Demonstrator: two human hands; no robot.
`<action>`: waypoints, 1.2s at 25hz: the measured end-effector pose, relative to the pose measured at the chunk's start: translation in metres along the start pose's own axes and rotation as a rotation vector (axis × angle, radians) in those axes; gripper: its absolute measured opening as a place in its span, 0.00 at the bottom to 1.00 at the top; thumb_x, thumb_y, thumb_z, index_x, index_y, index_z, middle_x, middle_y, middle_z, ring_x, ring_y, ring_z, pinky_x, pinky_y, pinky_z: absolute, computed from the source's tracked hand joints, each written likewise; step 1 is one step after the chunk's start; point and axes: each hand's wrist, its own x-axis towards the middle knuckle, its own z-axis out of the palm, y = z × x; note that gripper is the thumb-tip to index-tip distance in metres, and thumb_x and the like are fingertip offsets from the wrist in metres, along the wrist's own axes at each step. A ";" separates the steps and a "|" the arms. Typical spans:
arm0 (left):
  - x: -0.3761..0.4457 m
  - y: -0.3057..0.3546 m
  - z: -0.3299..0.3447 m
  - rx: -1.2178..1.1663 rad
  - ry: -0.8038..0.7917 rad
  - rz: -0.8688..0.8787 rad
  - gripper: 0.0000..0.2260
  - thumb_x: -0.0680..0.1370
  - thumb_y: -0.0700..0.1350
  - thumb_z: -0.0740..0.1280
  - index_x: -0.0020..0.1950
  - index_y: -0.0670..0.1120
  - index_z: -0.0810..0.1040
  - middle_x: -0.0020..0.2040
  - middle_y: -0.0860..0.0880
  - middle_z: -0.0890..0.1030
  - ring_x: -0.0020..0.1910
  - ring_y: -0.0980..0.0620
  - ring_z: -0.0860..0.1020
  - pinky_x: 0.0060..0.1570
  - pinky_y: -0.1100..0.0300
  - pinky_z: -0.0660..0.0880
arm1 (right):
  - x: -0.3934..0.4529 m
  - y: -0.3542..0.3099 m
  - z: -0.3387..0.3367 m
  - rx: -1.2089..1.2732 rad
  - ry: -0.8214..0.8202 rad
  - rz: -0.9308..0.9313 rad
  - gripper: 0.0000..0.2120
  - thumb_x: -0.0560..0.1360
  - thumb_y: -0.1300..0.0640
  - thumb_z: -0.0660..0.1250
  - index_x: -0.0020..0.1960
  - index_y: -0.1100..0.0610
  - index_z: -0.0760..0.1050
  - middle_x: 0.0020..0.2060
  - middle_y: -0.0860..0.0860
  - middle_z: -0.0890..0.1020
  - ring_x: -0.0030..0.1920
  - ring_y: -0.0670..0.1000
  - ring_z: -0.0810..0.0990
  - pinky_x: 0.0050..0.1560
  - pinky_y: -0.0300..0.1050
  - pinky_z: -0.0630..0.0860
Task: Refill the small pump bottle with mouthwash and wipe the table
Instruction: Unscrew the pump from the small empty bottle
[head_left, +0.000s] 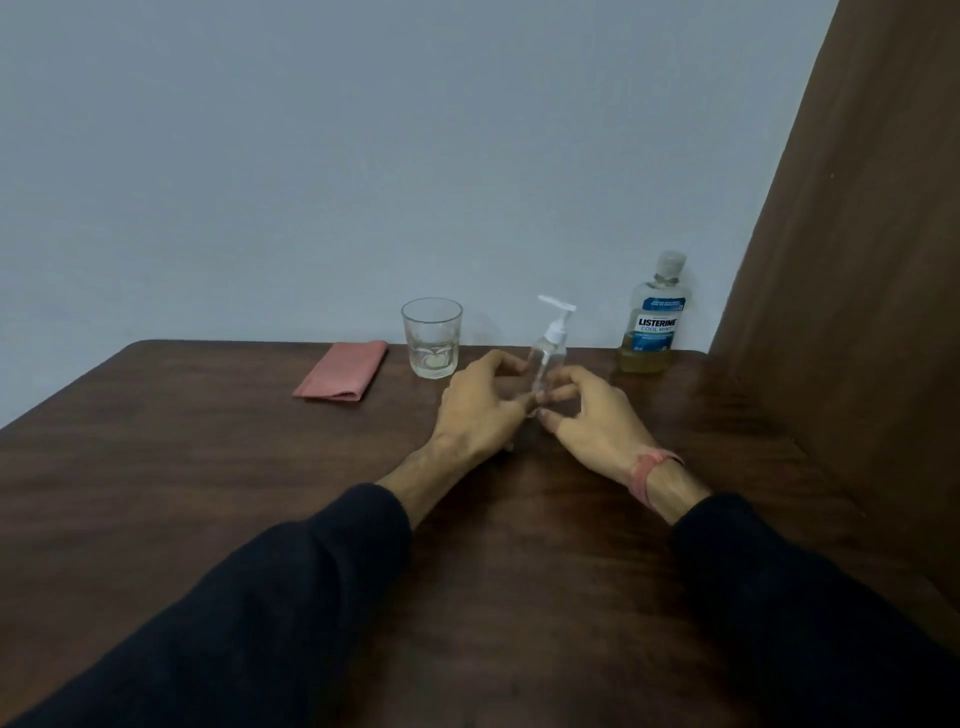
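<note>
A small clear pump bottle (546, 353) with a white pump head stands slightly tilted on the dark wooden table (208, 493), at the middle back. My left hand (480, 402) curls around its lower left side, fingertips touching it. From the right, my right hand (589, 421) pinches the bottle's base with thumb and fingers; a pink band is on that wrist. The bottle's bottom is partly hidden by my fingers. A Listerine mouthwash bottle (652, 317), capped and holding a little yellowish liquid, stands at the back right. A folded pink cloth (343, 376) lies at the back left.
A clear drinking glass (431, 338) stands between the cloth and the pump bottle. A pale wall runs along the table's far edge. A brown curtain (857, 260) hangs at the right side, close to the mouthwash bottle.
</note>
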 end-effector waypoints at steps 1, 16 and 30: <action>-0.020 0.002 -0.009 -0.017 -0.040 0.002 0.18 0.81 0.52 0.81 0.67 0.51 0.81 0.69 0.55 0.84 0.41 0.50 0.91 0.28 0.57 0.84 | -0.020 -0.005 -0.001 -0.004 -0.020 -0.006 0.14 0.79 0.52 0.76 0.61 0.41 0.77 0.52 0.40 0.86 0.52 0.39 0.82 0.54 0.45 0.76; -0.146 0.001 -0.082 0.142 -0.121 0.075 0.23 0.75 0.64 0.83 0.67 0.57 0.89 0.62 0.63 0.90 0.65 0.66 0.84 0.72 0.58 0.78 | -0.120 -0.075 0.028 0.539 0.130 -0.282 0.17 0.77 0.47 0.77 0.64 0.46 0.81 0.58 0.49 0.86 0.54 0.56 0.85 0.54 0.57 0.83; -0.141 -0.009 -0.080 0.110 -0.187 0.100 0.24 0.77 0.64 0.82 0.71 0.58 0.89 0.68 0.62 0.89 0.71 0.64 0.83 0.79 0.52 0.77 | -0.120 -0.069 0.036 0.560 0.196 -0.286 0.11 0.79 0.49 0.76 0.61 0.48 0.86 0.51 0.48 0.90 0.53 0.57 0.88 0.60 0.64 0.82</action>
